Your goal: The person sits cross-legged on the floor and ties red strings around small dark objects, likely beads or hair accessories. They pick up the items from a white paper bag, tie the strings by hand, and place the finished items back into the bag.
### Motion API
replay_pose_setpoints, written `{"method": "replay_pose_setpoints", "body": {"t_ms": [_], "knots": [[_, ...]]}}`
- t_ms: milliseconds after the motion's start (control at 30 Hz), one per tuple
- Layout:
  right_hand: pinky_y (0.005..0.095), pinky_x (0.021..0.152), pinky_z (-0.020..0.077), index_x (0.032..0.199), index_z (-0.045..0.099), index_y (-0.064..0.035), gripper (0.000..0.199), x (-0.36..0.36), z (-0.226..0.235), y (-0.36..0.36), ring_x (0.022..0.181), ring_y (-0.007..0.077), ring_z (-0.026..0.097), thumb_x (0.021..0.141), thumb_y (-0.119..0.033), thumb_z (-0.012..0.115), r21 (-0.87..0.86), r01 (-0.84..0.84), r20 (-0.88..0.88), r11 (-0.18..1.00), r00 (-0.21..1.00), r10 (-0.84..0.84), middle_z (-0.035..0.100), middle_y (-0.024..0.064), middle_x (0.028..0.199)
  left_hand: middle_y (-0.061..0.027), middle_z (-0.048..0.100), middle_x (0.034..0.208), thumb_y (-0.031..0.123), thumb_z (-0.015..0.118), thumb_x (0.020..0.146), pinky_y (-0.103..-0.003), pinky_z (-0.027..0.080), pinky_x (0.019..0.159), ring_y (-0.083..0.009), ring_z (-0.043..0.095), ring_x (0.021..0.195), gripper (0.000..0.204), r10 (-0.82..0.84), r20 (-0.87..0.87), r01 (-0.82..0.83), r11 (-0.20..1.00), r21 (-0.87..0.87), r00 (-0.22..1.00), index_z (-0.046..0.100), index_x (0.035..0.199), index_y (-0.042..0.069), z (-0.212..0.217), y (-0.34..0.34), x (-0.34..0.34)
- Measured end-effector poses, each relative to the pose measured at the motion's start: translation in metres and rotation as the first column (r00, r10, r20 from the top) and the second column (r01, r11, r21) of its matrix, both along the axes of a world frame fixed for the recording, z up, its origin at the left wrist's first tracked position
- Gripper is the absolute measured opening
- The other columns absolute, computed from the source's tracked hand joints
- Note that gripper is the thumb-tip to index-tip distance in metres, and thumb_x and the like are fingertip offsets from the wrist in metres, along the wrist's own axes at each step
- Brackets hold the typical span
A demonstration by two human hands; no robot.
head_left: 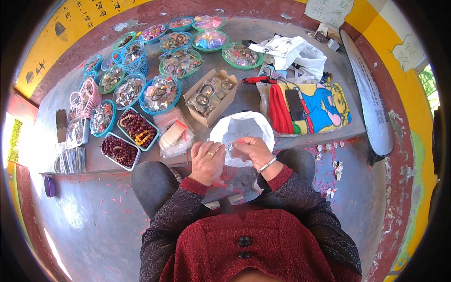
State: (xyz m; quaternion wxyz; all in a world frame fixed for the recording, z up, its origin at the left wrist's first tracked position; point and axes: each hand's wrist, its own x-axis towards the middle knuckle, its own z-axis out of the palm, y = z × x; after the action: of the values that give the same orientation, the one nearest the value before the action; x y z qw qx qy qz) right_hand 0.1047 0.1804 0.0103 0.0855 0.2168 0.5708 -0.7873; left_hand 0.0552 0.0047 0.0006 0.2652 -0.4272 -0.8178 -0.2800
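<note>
White plastic, open at the mouth, forms the bag (264, 129) just beyond the person's two hands. The right grip (249, 149) is pinched nearly closed, thumb to fingertips, on a pale scrap (229, 146) too small for me to make out; it sits between the two hands, over the bag's near edge. The left grip (208, 162) is close beside it, back up and fingers curled; I cannot tell what it holds. Clear packets (173, 135) lie left of the left grip, with two trays of dark beads (120, 150) further left. Past both grips, on the tabletop (249, 101), stands a carton (197, 114). Beyond the right grip, rightward, a phone (294, 104) rests on folded cloth (324, 110).
</note>
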Motion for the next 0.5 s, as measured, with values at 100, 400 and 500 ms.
{"method": "replay_pose_setpoints", "body": {"t_ms": [100,400,500], "knots": [[0.0245,0.053,0.0456,0.085,0.065,-0.0033,0.013,-0.004,-0.003,0.014,0.064,0.0140,0.062,0.080,-0.014,0.060,0.339,-0.098,-0.035,0.936,0.993,0.117,0.066,0.0068,0.073,-0.0048,0.057,0.106,0.014,0.071,0.064,-0.039,0.038,0.087,-0.0246,0.051,0.101,0.039,-0.120,0.188,0.130,0.991,-0.042,0.975,0.060,0.100,0.007,0.004,0.000,0.000],[0.0336,0.061,0.0469,0.081,0.065,-0.0059,0.012,-0.001,-0.001,0.017,0.068,0.0283,0.061,0.072,-0.013,0.059,0.833,-0.063,-0.250,0.549,0.844,0.475,0.063,0.0139,0.073,-0.0133,0.055,0.113,0.005,0.068,0.071,-0.033,0.049,0.075,-0.0261,0.057,0.098,0.035,-0.246,0.547,0.170,0.967,0.187,0.800,0.057,0.104,-0.001,-0.018,0.000,-0.014],[0.0333,0.060,0.0468,0.079,0.063,-0.0047,0.013,-0.001,-0.003,0.015,0.067,0.0269,0.062,0.071,-0.014,0.061,0.856,-0.072,-0.247,0.511,0.812,0.528,0.062,0.0134,0.072,-0.0119,0.060,0.103,0.004,0.064,0.076,-0.027,0.051,0.064,-0.0183,0.061,0.084,0.022,-0.349,0.687,0.259,0.937,0.236,0.637,0.060,0.097,-0.002,-0.025,-0.005,-0.021]]}}
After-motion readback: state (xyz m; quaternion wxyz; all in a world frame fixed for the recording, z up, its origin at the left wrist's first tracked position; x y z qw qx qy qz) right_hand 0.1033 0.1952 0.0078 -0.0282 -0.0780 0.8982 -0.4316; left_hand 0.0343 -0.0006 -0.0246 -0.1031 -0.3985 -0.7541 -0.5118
